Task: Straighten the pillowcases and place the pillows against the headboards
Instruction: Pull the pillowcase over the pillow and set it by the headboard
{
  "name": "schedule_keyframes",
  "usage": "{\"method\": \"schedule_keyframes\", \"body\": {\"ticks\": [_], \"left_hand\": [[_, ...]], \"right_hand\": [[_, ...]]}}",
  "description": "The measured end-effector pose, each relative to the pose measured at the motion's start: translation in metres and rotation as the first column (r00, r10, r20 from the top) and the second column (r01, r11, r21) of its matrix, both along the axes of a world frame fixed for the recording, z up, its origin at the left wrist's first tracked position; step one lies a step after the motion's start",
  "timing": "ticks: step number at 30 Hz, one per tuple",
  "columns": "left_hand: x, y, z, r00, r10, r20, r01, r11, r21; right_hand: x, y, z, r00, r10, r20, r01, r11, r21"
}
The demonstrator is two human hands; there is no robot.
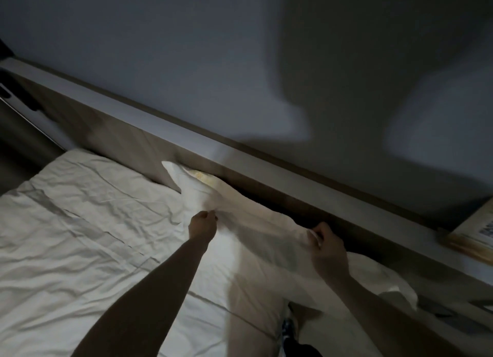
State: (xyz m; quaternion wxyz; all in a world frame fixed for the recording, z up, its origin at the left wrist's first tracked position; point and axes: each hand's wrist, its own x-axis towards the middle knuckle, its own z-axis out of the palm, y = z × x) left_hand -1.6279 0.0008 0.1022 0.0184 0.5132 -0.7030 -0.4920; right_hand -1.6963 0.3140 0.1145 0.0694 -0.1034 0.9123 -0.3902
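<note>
Hard to see: we work in dim light; our own shadow darkens the wall (240, 49) and the gap behind the pillow (253, 223); the pillow's right end is cut by our arm.
Pillow: it lies at the bed's (80, 223) head edge, against the headboard (186, 143), its long axis along that board, one corner poking up at the left.
Left hand (202, 224): our fingers are curled, pinching the pillowcase near its left end.
Right hand (326, 243): our fingers are curled round a fold of the pillowcase's upper edge.
Bed: a wrinkled sheet covers it.
Far right: a blurred shelf (474, 239) with paper we cannot read.
</note>
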Motion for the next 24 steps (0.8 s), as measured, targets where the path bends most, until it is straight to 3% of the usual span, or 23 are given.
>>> {"method": "schedule_keyframes", "body": {"ticks": [3,7,9,12,14,19,22,24], "left_hand": [[-0.012,0.001,0.008,0.986,-0.155,0.067,0.162,0.981,-0.103],[-0.043,0.012,0.032,0.971,-0.233,0.06,0.241,0.946,-0.216],[-0.059,0.016,0.039,0.959,-0.254,0.123,0.272,0.949,-0.157],[-0.071,0.022,0.037,0.933,-0.311,0.181,0.306,0.95,0.058],[-0.074,0.024,0.033,0.931,-0.314,0.186,0.303,0.949,0.089],[-0.075,0.018,0.025,0.974,-0.178,0.143,0.164,0.981,0.105],[-0.072,0.022,0.024,0.997,-0.053,0.049,0.039,0.965,0.259],[-0.07,0.029,0.025,0.997,-0.062,0.056,0.04,0.947,0.319]], "right_hand": [[-0.004,0.007,-0.009,0.992,-0.121,0.038,0.117,0.988,0.096],[-0.008,0.019,-0.007,0.995,-0.096,0.017,0.092,0.983,0.159],[-0.012,0.017,-0.006,0.995,-0.09,0.038,0.082,0.981,0.174],[-0.012,0.013,-0.005,0.997,-0.069,0.038,0.061,0.98,0.191],[-0.01,0.012,-0.005,0.998,-0.052,0.044,0.043,0.983,0.177],[-0.004,0.008,0.006,0.999,-0.01,0.05,0.006,0.995,0.096],[0.002,0.004,0.013,0.998,0.027,0.057,-0.03,0.998,0.054],[0.007,0.0,0.016,0.996,0.053,0.069,-0.053,0.999,0.003]]}}
